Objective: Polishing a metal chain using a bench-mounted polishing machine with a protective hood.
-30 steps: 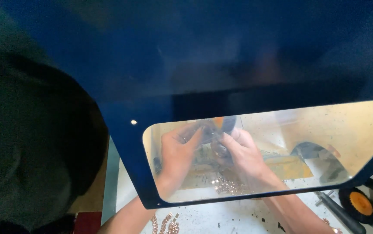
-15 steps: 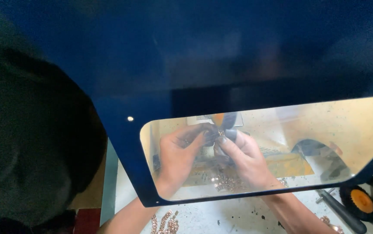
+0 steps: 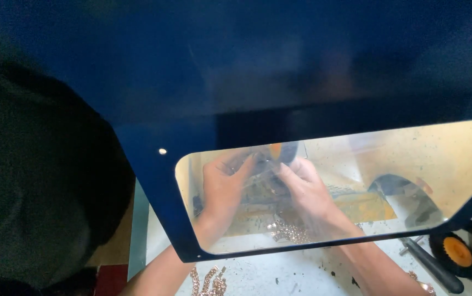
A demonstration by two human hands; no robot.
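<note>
Both hands have edged left behind the window: left hand (image 3: pixel 222 186) and right hand (image 3: pixel 307 189) pinch a small metal piece (image 3: pixel 263 172) at centre; it looks light, stiff, best gripped at its edges.

both hands (image 3: pixel 269 189) are behind the window (image 3: pixel 411 159) of the hood (image 3: pixel 280 66); chains (image 3: pixel 208 282) lie on the table (image 3: pixel 296 271) before it, a wheel (image 3: pixel 458 252) to the right.
</note>
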